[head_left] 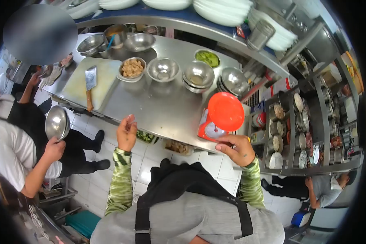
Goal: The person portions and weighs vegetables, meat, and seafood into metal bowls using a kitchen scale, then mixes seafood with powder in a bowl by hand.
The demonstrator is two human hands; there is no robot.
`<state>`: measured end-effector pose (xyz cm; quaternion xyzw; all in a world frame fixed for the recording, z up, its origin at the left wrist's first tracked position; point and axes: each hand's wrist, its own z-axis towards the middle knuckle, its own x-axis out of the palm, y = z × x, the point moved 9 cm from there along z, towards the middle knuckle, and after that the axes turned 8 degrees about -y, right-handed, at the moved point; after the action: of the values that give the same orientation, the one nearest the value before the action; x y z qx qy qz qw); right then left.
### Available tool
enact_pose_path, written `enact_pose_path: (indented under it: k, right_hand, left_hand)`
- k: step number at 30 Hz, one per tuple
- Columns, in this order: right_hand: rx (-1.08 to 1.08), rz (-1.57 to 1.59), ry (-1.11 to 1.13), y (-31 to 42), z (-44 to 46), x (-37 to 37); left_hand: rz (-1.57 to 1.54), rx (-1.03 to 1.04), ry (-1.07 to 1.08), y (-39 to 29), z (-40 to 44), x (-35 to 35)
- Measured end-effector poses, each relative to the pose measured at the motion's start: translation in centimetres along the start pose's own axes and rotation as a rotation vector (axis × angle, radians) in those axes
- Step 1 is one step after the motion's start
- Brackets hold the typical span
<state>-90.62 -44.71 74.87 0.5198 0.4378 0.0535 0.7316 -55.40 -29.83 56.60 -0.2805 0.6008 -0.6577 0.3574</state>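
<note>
My left hand [127, 133] is raised just off the front edge of the steel table, fingers loosely bent and apart, holding nothing. Close to the front of a red kitchen scale [209, 127] is my right hand [236, 149], its thumb and forefinger slightly apart; whether they touch the scale I cannot tell. A round orange-red plate [226, 112] tops the scale, and its white dial faces me. Behind it stand stacked steel bowls [234, 81] and another bowl stack [198, 75]. A single-looking steel bowl [163, 69] sits farther left.
A cleaver [90, 85] lies on a white cutting board [105, 67], beside a bowl of brown chunks [132, 68]. Green slices fill a bowl [207, 58] at the back. At left, a co-worker holds steel bowls [57, 122]. Shelves [293, 164] with containers stand right; another person is beyond.
</note>
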Motion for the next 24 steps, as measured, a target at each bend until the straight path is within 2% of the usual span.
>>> enact_pose_path:
  k: [2, 6, 10, 12, 14, 16, 18, 20, 21, 23, 24]
  right_hand:
    - [0.009, -0.033, 0.022, 0.6, 0.7, 0.4]
    - [-0.109, 0.033, 0.073, 4.0, 3.7, 1.7]
    - [-0.391, 0.038, 0.166, 9.4, 7.1, 4.8]
    - [-0.69, -0.094, 0.15, 14.1, 9.4, 6.2]
    - [-0.6, -0.114, 0.091, 18.9, 13.1, 6.5]
    - [-0.749, 0.017, 0.065, 23.9, 17.9, 6.9]
    - [-0.92, -0.045, 0.036, 29.4, 22.0, 6.5]
    - [-0.874, -0.115, 0.046, 31.6, 25.3, 5.9]
    - [-0.75, -0.115, 0.154, 31.7, 25.4, 5.4]
    - [-0.703, -0.166, 0.134, 31.3, 24.9, 4.2]
    - [-0.684, -0.242, 0.192, 30.7, 23.3, 3.4]
  left_hand:
    - [-0.065, 0.037, -0.044, 0.3, 0.5, -0.2]
    - [-0.047, 0.026, -0.087, -0.3, 0.2, -2.4]
    - [-0.065, 0.016, -0.181, -0.2, -1.0, -6.7]
    - [-0.015, 0.012, -0.22, -0.2, -2.3, -8.2]
    - [0.03, -0.025, -0.228, 0.0, -3.9, -9.1]
    - [0.084, 0.015, -0.26, -0.1, -6.1, -9.9]
    - [0.114, 0.048, -0.254, -0.2, -7.8, -9.3]
    - [0.082, 0.013, -0.23, 0.4, -9.6, -8.4]
    - [0.066, -0.024, -0.221, 0.7, -10.5, -7.7]
    - [0.043, -0.083, -0.218, 0.9, -12.7, -5.8]
    - [0.044, -0.153, -0.216, 0.0, -13.7, -4.2]
